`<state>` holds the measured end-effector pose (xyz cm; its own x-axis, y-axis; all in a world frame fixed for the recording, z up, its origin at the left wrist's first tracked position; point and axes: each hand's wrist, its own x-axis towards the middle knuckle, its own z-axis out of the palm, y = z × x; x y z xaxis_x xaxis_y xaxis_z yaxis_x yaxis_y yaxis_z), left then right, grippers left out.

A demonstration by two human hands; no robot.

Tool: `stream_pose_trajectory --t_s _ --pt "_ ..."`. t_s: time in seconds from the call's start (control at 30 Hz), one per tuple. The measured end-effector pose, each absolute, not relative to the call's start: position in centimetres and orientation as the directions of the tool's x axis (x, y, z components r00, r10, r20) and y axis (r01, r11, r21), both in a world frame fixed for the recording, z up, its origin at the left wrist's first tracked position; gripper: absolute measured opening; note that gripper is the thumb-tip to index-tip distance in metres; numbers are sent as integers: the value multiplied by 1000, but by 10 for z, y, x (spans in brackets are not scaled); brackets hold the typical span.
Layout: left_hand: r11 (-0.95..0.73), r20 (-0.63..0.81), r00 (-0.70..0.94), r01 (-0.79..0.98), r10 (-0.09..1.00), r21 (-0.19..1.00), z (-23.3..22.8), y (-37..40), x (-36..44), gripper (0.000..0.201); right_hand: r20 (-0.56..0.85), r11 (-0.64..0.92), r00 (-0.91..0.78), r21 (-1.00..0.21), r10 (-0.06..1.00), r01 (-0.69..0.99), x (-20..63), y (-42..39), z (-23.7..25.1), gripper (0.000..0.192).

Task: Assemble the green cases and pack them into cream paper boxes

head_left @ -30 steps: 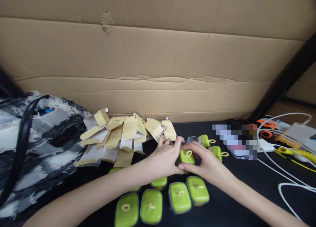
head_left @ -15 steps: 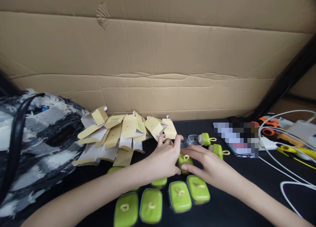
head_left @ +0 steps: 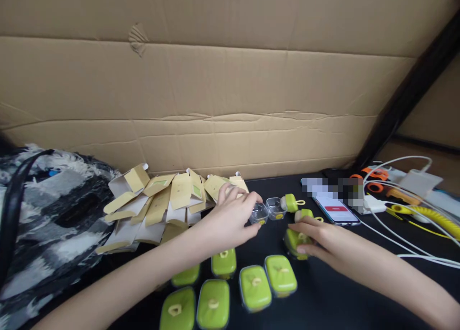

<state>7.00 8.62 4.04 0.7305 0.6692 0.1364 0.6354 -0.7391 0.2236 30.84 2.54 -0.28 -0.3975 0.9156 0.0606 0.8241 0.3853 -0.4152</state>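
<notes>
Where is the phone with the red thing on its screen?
The phone lies on the black table, right of centre, just beyond the right hand and beside the white cables.

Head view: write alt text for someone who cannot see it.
Left hand grips a clear case while right hand covers a green case on a black table. Closed green cases lie nearer, folded cartons to the left, a phone and cables to the right.

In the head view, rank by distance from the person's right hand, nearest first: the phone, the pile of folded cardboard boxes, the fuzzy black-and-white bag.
From the right hand:
1. Phone: just beyond it, slightly right, on the black table.
2. Pile of cardboard boxes: off to the left, past the left hand.
3. Fuzzy bag: farthest, at the left edge.
</notes>
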Motion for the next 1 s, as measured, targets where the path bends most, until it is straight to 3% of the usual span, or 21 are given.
stream_pose_trajectory --t_s 0.13,0.27,0.33,0.47,0.6,0.77,1.0 --pt "-758 78 757 634 649 154 36 100 81 27 -20 338 -385 -439 923 833 317 4 -6 27" --pt "-763 14 766 637 642 110 29 113 91 48 -13 339 -399 -504 917 795 308 -9 -7 34" --pt "-761 4 765 642 645 93 27 116 95 53 37 336 -368 -501 929 797 310 -6 -4 39" --pt "-752 -2 753 656 658 68 26 117 99 59 232 332 -254 -414 939 848 332 17 7 28" --pt "-741 9 742 669 670 56 24 111 103 55 256 409 -334 -346 907 844 348 35 9 24" --pt "-735 0 737 673 676 81 24 97 102 54 186 480 -443 -360 877 800 349 36 -15 29" --pt "-748 -79 769 636 634 189 31 81 89 72 275 473 -389 -397 879 787 358 39 -43 26"
